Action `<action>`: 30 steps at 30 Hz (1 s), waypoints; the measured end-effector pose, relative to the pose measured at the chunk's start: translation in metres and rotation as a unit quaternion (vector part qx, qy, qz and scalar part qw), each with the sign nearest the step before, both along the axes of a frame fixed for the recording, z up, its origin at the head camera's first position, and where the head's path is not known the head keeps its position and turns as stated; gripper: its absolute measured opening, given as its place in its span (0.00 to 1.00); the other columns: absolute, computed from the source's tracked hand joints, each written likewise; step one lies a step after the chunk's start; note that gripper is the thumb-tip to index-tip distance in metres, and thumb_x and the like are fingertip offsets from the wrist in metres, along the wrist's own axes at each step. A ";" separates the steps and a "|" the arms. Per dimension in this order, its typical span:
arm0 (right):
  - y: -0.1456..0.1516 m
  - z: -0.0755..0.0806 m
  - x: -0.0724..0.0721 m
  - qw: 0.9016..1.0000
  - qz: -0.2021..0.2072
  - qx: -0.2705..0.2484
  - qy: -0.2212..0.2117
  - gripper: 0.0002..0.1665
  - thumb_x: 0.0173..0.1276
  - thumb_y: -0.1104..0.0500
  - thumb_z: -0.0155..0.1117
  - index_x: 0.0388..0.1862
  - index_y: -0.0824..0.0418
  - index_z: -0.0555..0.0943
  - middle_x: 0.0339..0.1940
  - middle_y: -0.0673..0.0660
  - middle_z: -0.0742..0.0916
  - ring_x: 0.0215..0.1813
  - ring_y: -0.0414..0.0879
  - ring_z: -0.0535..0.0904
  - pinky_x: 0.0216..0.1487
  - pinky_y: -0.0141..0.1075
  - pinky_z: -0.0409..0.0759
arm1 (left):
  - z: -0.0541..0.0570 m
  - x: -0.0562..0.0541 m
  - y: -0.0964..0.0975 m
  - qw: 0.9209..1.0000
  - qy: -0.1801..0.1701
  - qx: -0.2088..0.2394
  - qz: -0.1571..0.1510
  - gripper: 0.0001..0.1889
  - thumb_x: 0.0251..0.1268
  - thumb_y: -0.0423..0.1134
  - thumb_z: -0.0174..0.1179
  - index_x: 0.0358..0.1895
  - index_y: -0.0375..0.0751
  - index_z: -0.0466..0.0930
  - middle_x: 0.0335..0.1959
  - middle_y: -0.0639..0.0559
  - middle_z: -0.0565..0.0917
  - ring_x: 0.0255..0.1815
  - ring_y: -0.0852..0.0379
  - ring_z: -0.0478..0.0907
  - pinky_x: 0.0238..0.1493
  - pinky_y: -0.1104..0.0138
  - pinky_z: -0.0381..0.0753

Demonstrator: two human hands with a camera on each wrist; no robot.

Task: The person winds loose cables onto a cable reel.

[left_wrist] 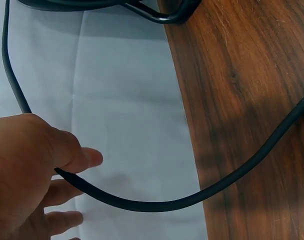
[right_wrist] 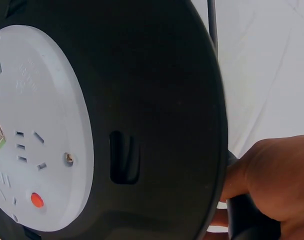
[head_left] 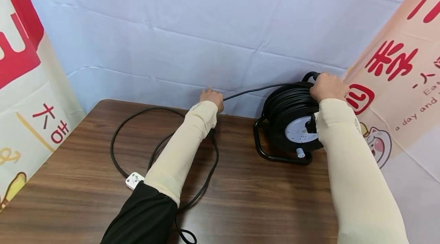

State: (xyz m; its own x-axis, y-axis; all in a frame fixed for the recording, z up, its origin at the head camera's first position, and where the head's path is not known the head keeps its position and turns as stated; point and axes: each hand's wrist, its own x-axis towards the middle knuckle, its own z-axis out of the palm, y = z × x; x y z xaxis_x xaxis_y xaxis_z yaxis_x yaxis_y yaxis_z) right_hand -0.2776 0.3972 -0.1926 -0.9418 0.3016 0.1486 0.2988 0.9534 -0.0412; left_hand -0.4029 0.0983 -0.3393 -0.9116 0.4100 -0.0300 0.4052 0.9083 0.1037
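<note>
A black cable reel (head_left: pixel 287 106) stands on its tubular frame at the table's back right, with cable wound round its drum. My right hand (head_left: pixel 329 86) grips the reel's black top handle (right_wrist: pixel 249 220). Its fingers wrap round the handle, partly hidden behind the drum's edge. The reel's pale round socket panel (right_wrist: pixel 42 125), with a red button, fills the left of the right wrist view. To the left, my left hand (head_left: pixel 212 98) holds the black cable (left_wrist: pixel 142 205) between thumb and fingers. From the reel the cable runs across to this hand, then bends down toward the table.
Loose cable loops (head_left: pixel 113 137) lie on the brown wooden table (head_left: pixel 68 167). A white socket block (head_left: pixel 134 180) sits at one cable end, beside the left sleeve. White cloth (head_left: pixel 172 26) hangs behind the table, and printed sheets (head_left: pixel 395 64) hang at both sides.
</note>
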 end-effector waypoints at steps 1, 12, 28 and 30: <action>0.000 -0.001 0.000 1.000 -0.001 -0.002 -0.002 0.24 0.71 0.59 0.48 0.53 0.81 0.70 0.51 0.84 0.76 0.49 0.78 0.75 0.45 0.67 0.75 | 0.000 0.001 -0.001 1.000 0.002 0.000 0.001 0.16 0.77 0.43 0.53 0.60 0.50 0.84 0.74 0.50 0.71 0.81 0.39 0.50 0.76 0.45 0.53; 0.000 0.000 0.001 1.000 0.000 -0.004 -0.010 0.19 0.71 0.60 0.48 0.47 0.79 0.72 0.47 0.83 0.78 0.39 0.70 0.76 0.32 0.58 0.76 | -0.006 0.006 -0.011 0.997 0.071 -0.001 0.029 0.16 0.76 0.50 0.52 0.47 0.48 0.89 0.59 0.48 0.84 0.74 0.41 0.64 0.73 0.46 0.58; -0.010 0.005 0.006 1.000 -0.019 -0.015 -0.016 0.22 0.72 0.60 0.47 0.53 0.79 0.71 0.50 0.83 0.77 0.48 0.75 0.75 0.45 0.65 0.75 | 0.000 0.008 -0.016 0.984 0.088 0.124 0.096 0.21 0.78 0.43 0.53 0.66 0.36 0.75 0.41 0.42 0.87 0.38 0.44 0.86 0.36 0.54 0.85; -0.010 0.004 0.007 0.999 -0.023 -0.019 -0.016 0.22 0.71 0.60 0.47 0.54 0.78 0.70 0.51 0.83 0.77 0.49 0.75 0.75 0.47 0.66 0.75 | -0.001 0.008 -0.017 0.982 0.068 0.151 0.087 0.24 0.79 0.42 0.53 0.71 0.35 0.68 0.43 0.40 0.86 0.39 0.43 0.85 0.39 0.53 0.85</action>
